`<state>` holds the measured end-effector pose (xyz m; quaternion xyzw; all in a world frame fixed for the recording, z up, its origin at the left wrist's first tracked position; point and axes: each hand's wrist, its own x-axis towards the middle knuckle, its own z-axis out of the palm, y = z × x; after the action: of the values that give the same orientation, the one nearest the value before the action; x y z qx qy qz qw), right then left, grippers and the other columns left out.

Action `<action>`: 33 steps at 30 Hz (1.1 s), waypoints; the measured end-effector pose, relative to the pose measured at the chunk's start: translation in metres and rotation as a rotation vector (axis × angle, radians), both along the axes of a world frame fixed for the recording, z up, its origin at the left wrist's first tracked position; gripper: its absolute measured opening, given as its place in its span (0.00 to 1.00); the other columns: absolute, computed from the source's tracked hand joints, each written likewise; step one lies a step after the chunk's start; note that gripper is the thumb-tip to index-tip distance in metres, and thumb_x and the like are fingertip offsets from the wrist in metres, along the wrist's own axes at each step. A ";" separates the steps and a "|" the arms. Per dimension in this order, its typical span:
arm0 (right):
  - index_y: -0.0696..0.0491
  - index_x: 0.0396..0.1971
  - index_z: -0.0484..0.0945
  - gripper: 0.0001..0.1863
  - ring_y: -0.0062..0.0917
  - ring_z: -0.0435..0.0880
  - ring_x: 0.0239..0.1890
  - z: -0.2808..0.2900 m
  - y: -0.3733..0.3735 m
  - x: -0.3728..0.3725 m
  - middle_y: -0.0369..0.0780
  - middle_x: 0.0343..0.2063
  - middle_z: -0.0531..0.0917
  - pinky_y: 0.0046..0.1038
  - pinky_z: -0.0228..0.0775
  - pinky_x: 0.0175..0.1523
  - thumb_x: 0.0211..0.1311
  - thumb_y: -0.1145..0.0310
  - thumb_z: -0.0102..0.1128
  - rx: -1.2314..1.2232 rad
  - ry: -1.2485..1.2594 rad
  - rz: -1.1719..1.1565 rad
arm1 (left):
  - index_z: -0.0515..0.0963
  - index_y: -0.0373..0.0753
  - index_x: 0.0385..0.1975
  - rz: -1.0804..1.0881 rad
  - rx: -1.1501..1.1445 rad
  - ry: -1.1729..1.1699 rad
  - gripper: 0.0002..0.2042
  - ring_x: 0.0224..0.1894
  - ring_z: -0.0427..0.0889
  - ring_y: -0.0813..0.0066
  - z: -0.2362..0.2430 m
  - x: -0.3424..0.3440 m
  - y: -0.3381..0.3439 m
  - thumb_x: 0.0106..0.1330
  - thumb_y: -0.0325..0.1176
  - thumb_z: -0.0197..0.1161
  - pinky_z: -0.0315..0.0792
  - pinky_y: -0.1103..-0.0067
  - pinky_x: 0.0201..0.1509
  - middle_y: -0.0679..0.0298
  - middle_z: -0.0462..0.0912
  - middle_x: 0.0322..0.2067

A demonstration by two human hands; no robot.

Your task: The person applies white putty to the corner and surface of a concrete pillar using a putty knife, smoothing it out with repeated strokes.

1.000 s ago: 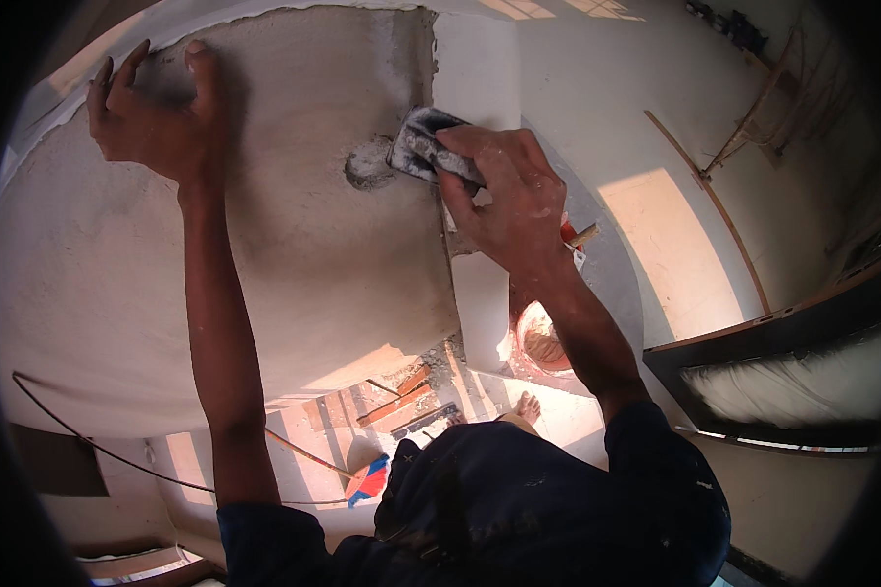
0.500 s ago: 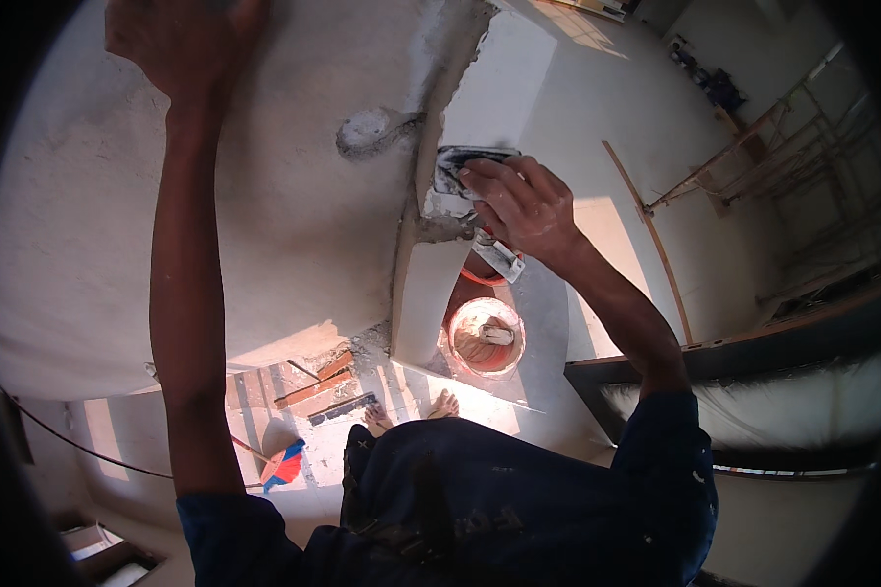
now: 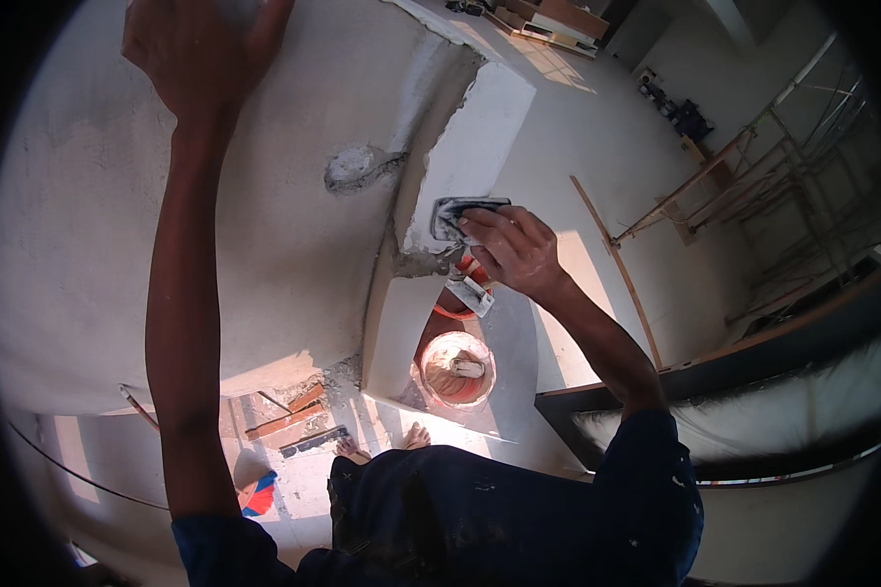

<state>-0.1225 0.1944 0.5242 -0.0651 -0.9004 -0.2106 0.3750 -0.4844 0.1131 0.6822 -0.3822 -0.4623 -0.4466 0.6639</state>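
Against 1.0 s ago: shifted from beside the round hollow [image 3: 350,168] in the grey wall face [image 3: 274,210], over the corner, onto the white side strip [image 3: 480,127] with the black hand float [image 3: 447,219]. Over the strip already at 0.5 s ago; now slightly lower relative to the hollow.

Float pinched by its back between thumb and fingers of the right hand [image 3: 514,251], working side toward the strip's lower end; apparently touching, though not certain from this angle.

Left hand [image 3: 201,57]: raised over the grey face, fingertips now cut off by the upper edge, in full view 1.0 s ago. Impossible to judge from here whether spread or curled, or touching.

Judged meaning: attention moved from broad face to adjoining side. Hollow left uncovered, rough-edged. Well below the float: bucket [image 3: 440,342], near 1 flat white-smeared tool [image 3: 474,297].
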 end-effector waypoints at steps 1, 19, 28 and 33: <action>0.46 0.46 0.82 0.22 0.27 0.84 0.38 0.031 0.012 -0.003 0.31 0.44 0.87 0.28 0.81 0.40 0.48 0.75 0.73 0.019 0.111 -0.015 | 0.73 0.36 0.52 0.014 -0.013 -0.009 0.24 0.68 0.65 0.44 0.001 -0.001 -0.002 0.52 0.27 0.68 0.55 0.55 0.71 0.45 0.70 0.62; 0.47 0.47 0.80 0.25 0.29 0.85 0.39 0.021 -0.022 -0.016 0.33 0.45 0.88 0.30 0.82 0.42 0.46 0.73 0.76 -0.032 -0.133 -0.020 | 0.68 0.49 0.61 -0.109 -0.047 -0.031 0.28 0.73 0.62 0.64 0.000 -0.005 0.000 0.63 0.43 0.71 0.55 0.60 0.72 0.64 0.70 0.63; 0.50 0.48 0.80 0.24 0.31 0.83 0.44 0.071 -0.003 -0.028 0.36 0.47 0.85 0.33 0.82 0.45 0.48 0.74 0.74 -0.075 0.026 0.016 | 0.68 0.46 0.61 -0.192 -0.054 -0.002 0.28 0.70 0.69 0.51 -0.001 -0.013 -0.003 0.61 0.31 0.71 0.61 0.47 0.73 0.56 0.73 0.63; 0.49 0.49 0.80 0.22 0.30 0.84 0.46 -0.023 -0.055 -0.018 0.35 0.46 0.85 0.32 0.83 0.46 0.52 0.71 0.73 -0.257 -0.146 -0.022 | 0.70 0.43 0.59 -0.306 -0.029 -0.016 0.26 0.72 0.65 0.52 0.002 -0.005 -0.008 0.60 0.30 0.70 0.59 0.48 0.73 0.55 0.71 0.64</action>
<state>-0.1403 0.1389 0.5013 -0.1071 -0.9440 -0.1020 0.2950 -0.4898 0.1046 0.6843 -0.4542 -0.4103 -0.5390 0.5787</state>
